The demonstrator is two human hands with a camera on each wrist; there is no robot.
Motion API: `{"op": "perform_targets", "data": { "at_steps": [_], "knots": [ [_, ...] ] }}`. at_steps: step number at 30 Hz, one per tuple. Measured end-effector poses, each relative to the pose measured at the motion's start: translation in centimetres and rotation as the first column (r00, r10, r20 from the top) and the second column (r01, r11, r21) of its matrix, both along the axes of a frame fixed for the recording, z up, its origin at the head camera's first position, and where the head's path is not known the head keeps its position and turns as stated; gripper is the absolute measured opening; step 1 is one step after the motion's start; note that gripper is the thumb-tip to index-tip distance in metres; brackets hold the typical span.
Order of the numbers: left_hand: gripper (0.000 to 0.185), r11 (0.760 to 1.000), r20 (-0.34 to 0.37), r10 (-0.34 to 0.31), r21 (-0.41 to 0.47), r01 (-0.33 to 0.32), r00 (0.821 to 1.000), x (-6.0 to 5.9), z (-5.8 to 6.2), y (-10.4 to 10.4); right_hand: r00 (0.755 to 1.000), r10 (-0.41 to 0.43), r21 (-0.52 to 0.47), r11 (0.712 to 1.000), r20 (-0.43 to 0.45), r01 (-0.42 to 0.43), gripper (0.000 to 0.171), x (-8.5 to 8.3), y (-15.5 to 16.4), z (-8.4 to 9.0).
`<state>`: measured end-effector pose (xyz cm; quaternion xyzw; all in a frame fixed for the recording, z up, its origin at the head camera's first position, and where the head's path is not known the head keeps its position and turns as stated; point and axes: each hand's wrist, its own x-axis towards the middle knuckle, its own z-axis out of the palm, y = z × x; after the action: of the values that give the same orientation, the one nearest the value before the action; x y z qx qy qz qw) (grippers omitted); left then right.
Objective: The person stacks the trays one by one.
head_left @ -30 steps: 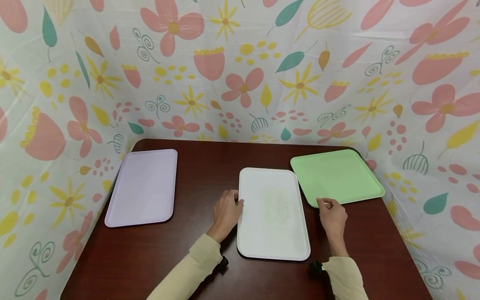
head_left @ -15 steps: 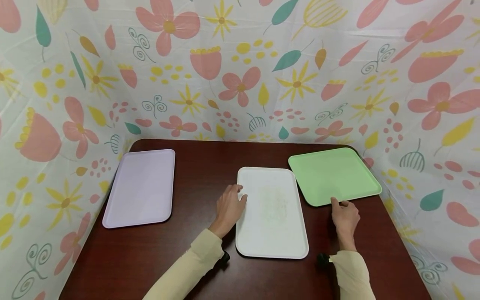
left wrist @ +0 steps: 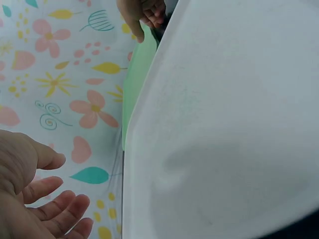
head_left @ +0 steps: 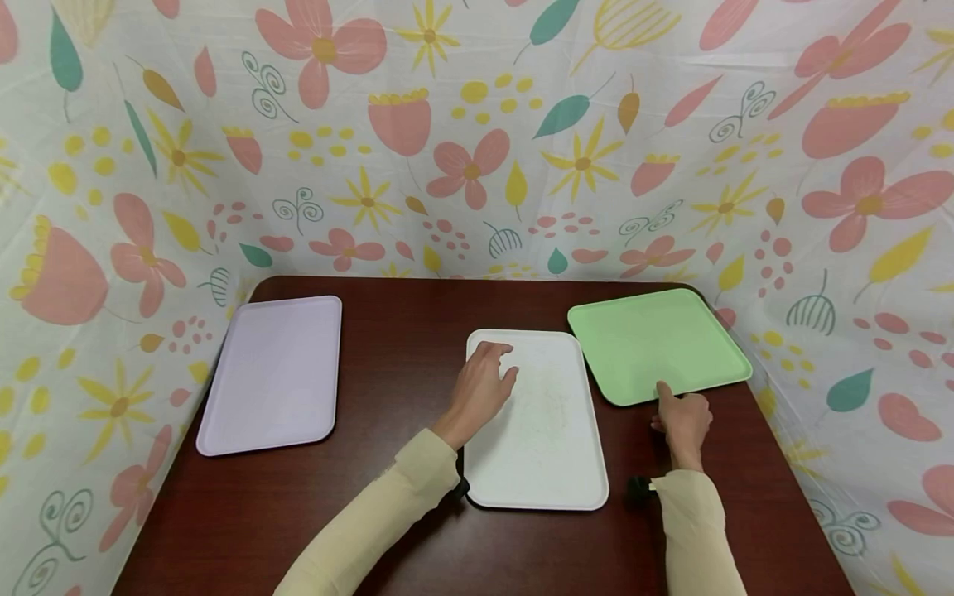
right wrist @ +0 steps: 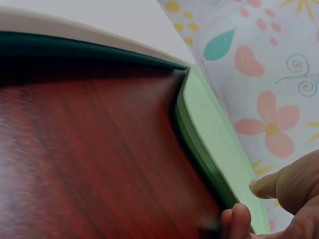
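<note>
My left hand (head_left: 479,393) hovers over the left half of the white tray (head_left: 547,447), its fingers spread and loosely bent with nothing between them. In the left wrist view the thumb and fingers (left wrist: 65,214) stand apart from the tray. At the front edge of the green tray (head_left: 656,339), my right hand (head_left: 683,424) pinches the rim. Its thumb lies over the top and the other fingers curl at the edge, partly hidden. The right wrist view shows the green rim (right wrist: 199,134) with a layered edge between thumb and fingers.
A pale purple tray (head_left: 276,372) lies at the left of the dark wooden table (head_left: 402,331). The green tray's left corner lies close to the white tray's upper right edge. A floral cloth (head_left: 477,124) rises behind the table and along its sides.
My left hand has moved from the white tray's left edge to above its surface. My right hand has slid rightward along the green tray's front edge, its thumb now over the rim. The trays stay put.
</note>
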<state>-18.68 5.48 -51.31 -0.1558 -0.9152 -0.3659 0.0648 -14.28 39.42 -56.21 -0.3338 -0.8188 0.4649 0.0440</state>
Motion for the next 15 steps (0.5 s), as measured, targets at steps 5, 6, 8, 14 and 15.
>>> {"op": "perform_targets", "data": {
  "at_steps": [5,6,8,14,15],
  "knots": [
    [0.035,0.999,0.0,-0.03,-0.025,0.03,1.0,-1.0,0.5,1.3,0.999,-0.023,-0.003,1.0,0.026,0.023,0.053,-0.1,0.4,0.7],
    [0.036,0.999,0.0,-0.034,-0.031,0.034,0.999,-1.2,0.6,1.5,0.999,-0.023,-0.001,1.0,0.032,0.023,0.053,-0.1,0.5,0.8],
    [0.036,0.998,0.005,-0.043,-0.035,0.043,0.999,-1.5,0.7,2.0,0.998,-0.02,0.01,1.0,0.053,0.02,0.052,-0.2,0.8,0.8],
    [0.038,0.997,0.031,-0.065,-0.044,0.066,0.997,-2.6,0.9,3.3,0.997,-0.013,0.066,0.998,0.075,0.008,0.042,-0.6,1.4,0.4],
    [0.038,0.997,0.035,-0.065,-0.046,0.066,0.997,-2.8,0.9,3.5,0.998,-0.015,0.071,0.997,0.068,0.01,0.04,-0.7,1.5,0.3]
  ]
}}
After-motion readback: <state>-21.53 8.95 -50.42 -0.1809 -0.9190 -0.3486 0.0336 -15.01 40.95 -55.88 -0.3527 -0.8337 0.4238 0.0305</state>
